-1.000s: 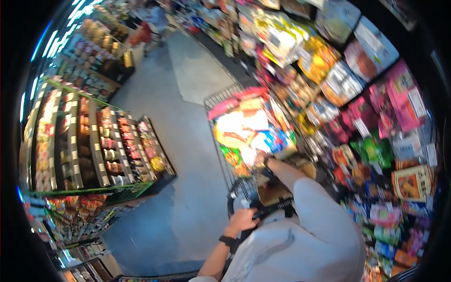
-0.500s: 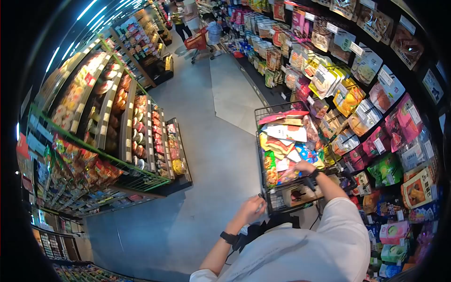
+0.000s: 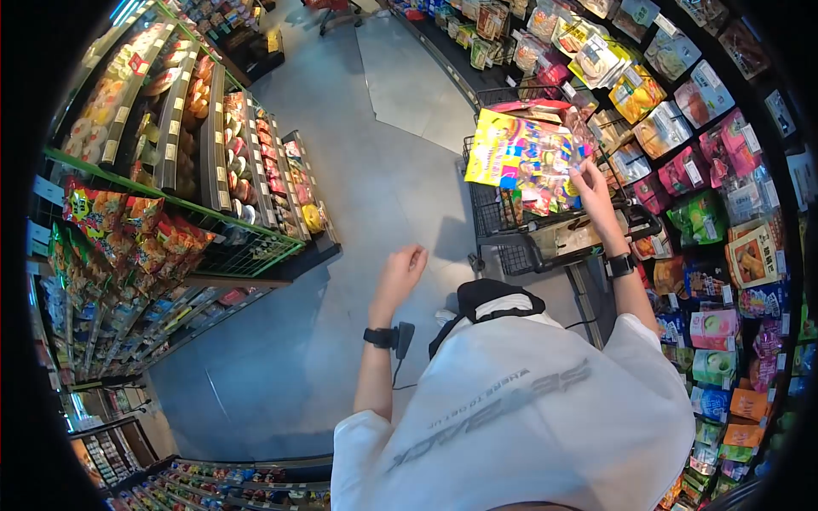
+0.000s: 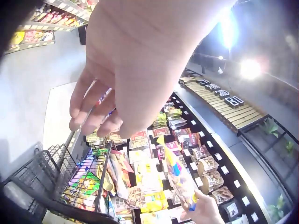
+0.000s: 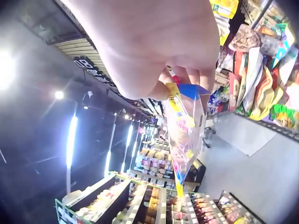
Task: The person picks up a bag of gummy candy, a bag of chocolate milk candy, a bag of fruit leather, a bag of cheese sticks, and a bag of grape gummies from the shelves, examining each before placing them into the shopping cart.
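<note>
My right hand (image 3: 594,194) pinches a clear-fronted snack bag (image 3: 527,162) with yellow and blue printing by its edge. The bag is held up above the shopping cart (image 3: 484,220) and covers part of the packets inside it. Seen from the right wrist, the bag (image 5: 186,128) hangs from between thumb and fingers, its narrow side facing the camera. My left hand (image 3: 402,271) is over the floor, left of the cart, holding nothing. In the left wrist view the fingers of that hand (image 4: 126,60) are loosely bent, with the cart's wire basket (image 4: 100,170) below.
Hanging packaged foods (image 3: 635,94) fill the wall rack along the right, close beside the cart. A green-framed shelf unit (image 3: 183,145) stands left across the aisle floor (image 3: 341,213). A red cart (image 3: 328,10) is farther up the aisle.
My right hand has lifted the snack bag up from among the packets in the cart. My left hand has moved away from the cart's handle, out to the left.
</note>
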### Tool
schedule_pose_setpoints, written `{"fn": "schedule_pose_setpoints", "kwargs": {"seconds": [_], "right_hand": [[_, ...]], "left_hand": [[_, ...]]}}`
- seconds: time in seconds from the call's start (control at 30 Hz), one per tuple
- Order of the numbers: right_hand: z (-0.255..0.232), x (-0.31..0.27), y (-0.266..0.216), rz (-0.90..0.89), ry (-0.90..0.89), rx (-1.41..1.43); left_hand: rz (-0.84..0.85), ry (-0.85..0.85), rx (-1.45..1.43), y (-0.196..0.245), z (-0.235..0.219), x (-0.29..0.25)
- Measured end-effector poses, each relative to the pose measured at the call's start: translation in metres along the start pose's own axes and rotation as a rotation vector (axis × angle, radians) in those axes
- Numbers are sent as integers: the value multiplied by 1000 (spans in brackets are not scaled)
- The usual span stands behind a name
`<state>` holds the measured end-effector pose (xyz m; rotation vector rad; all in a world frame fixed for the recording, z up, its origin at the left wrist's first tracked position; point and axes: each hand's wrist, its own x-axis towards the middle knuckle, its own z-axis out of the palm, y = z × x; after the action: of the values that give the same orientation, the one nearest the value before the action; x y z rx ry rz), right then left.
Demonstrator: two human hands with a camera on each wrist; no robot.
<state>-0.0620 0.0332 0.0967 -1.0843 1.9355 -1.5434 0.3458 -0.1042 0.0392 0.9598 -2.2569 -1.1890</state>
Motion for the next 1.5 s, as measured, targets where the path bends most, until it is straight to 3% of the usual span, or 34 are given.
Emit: {"fn": "schedule_pose_setpoints", "kwargs": {"seconds": [0.1, 0.2, 0.27, 0.33, 0.43, 0.47, 0.53, 0.63, 0.67, 0.73, 0.83, 0.93, 1.1, 1.33, 1.37, 1.5], "right_hand": [[45, -15, -18, 5, -81, 90], [91, -19, -32, -11, -177, 25], [122, -17, -42, -4, -270, 47], [154, -4, 0, -7, -351, 96], [193, 24, 5, 96, -422, 129], [205, 38, 8, 239, -455, 190], [230, 71, 40, 258, -478, 208], [265, 127, 77, 196, -472, 97], [273, 147, 79, 318, -523, 103], [291, 180, 88, 407, -479, 223], [303, 234, 93, 518, -557, 336], [307, 278, 75, 607, -441, 450], [307, 347, 88, 815, -208, 669], [324, 454, 92, 731, 95, 823], [327, 475, 95, 692, 50, 925], [358, 565, 72, 713, 196, 957]], "left_hand": [[-76, -76, -119, 19, -21, 19], [-58, -65, -387, -13, -23, 38], [-119, 7, -497, -21, -32, 52], [-176, 144, -610, -21, -40, 74], [-154, 112, -480, -50, -64, 107], [-173, 104, -365, -61, -73, 119], [-198, 104, -130, -81, -92, 158], [-119, 177, -97, -101, -118, 225], [-83, 205, -106, -103, -126, 250], [-72, 134, -113, -90, -147, 300], [-11, 40, -33, -77, -170, 385], [1, -61, -34, -61, -178, 452], [79, -182, -117, -61, -183, 548], [333, -370, -180, -87, -208, 704], [385, -376, -209, -91, -214, 728], [542, -390, -225, -105, -244, 826]]}}
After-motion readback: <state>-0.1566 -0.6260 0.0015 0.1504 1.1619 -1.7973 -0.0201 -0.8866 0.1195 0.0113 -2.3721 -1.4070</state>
